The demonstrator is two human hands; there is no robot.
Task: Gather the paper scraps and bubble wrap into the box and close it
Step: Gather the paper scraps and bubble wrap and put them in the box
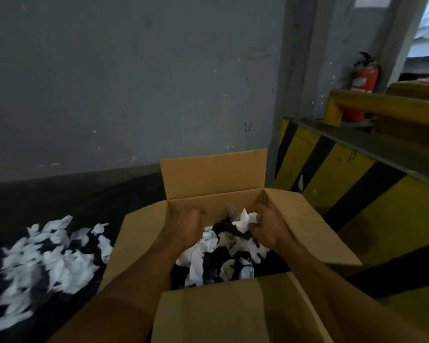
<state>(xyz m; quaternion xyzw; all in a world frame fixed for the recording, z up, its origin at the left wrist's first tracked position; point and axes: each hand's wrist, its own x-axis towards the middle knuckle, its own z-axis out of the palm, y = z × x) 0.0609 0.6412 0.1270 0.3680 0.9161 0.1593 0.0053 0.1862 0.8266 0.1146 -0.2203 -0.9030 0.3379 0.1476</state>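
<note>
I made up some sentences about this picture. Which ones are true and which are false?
1. The box is open. True.
2. The right hand holds white paper. True.
3. The floor is clean. False: scraps lie on it, left of the box.
4. The extinguisher is blue. False: it is red.
5. The left hand is on the floor. False: it is inside the box.
</note>
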